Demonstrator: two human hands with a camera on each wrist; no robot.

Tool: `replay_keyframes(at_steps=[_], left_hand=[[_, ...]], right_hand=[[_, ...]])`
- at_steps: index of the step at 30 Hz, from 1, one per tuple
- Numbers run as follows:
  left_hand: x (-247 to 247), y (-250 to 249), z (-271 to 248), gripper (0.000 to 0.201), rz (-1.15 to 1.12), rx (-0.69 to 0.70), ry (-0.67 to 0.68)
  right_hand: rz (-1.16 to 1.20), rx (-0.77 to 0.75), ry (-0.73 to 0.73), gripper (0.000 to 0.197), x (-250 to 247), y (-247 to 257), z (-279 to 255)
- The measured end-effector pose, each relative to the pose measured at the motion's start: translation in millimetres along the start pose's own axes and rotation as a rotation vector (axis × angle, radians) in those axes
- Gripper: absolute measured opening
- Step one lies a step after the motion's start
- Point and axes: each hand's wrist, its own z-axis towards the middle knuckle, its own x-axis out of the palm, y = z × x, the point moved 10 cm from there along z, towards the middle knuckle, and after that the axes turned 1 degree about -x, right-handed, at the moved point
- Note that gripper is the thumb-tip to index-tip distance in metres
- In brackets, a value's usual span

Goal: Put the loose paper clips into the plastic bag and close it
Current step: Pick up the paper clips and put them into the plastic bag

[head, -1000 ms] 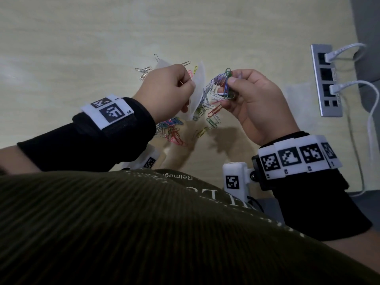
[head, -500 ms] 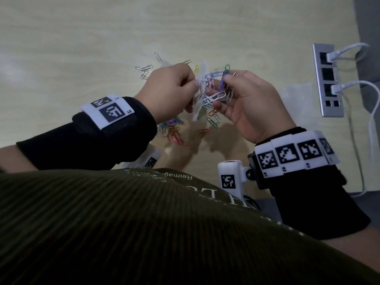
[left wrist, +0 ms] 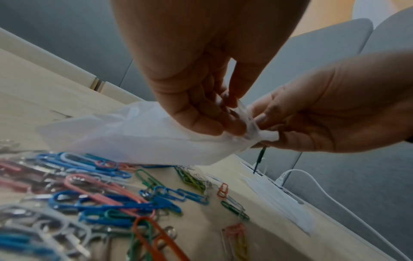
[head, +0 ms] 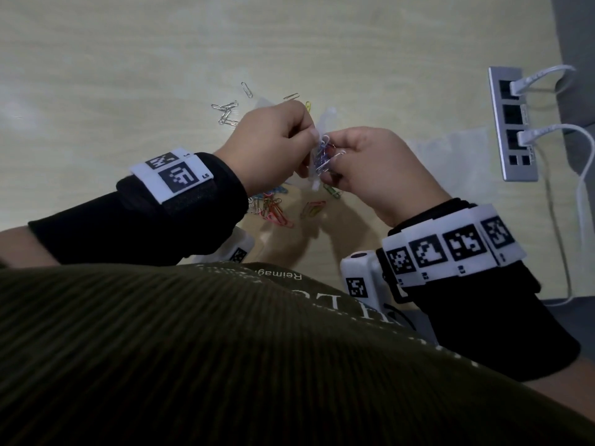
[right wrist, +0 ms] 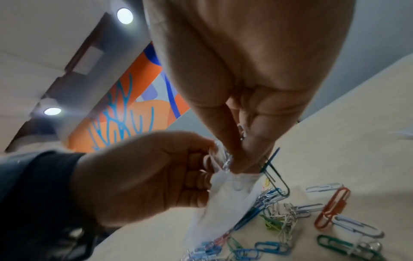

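My left hand (head: pixel 283 146) pinches the mouth of a small clear plastic bag (left wrist: pixel 134 134), held above the pale wooden table (head: pixel 128 59). My right hand (head: pixel 360 162) holds a bunch of paper clips (head: pixel 323 154) and presses them against the bag's opening. In the right wrist view the right hand's fingertips (right wrist: pixel 236 164) sit at the bag (right wrist: pixel 225 199) mouth, with a dark clip hanging below. Loose coloured paper clips (left wrist: pixel 107 199) lie on the table under the hands, also in the head view as a heap (head: pixel 273 209). Several silver clips (head: pixel 227 111) lie farther back.
A grey power strip (head: pixel 513 123) with two white plugs and cables sits at the right of the table. A flat sheet of clear plastic (head: pixel 450 162) lies between it and my right hand. My body in a dark green top fills the near part of the head view.
My right hand has moved left with its bunch of clips, from apart from the bag to against the bag's mouth. The left hand has kept its hold on the bag.
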Motion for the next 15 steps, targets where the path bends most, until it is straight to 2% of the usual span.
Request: replay_keyframes(at_steps=[2,5,8,15], left_hand=[[1.0,-0.9,-0.5,0.014,0.003,0.004,0.008],[1.6,-2.8,-1.3,0.014,-0.014,0.008,0.016],[0.2,-5.2,-1.3,0.015,-0.027,0.013,0.016],[-7.2,-0.1,1.9,0.016,-0.086,-0.031,-0.016]], right_hand=[[-0.196,-0.071,-0.077,0.036,-4.2,7.5,2.2],[-0.306,-0.156,-0.171,0.025,-8.4,17.0,3.5],[-0.333,-0.222,-0.262,0.013,-13.5,26.9,-0.2],[-0.271,-0.337,-0.243,0.024,-19.6,42.1,-9.8]])
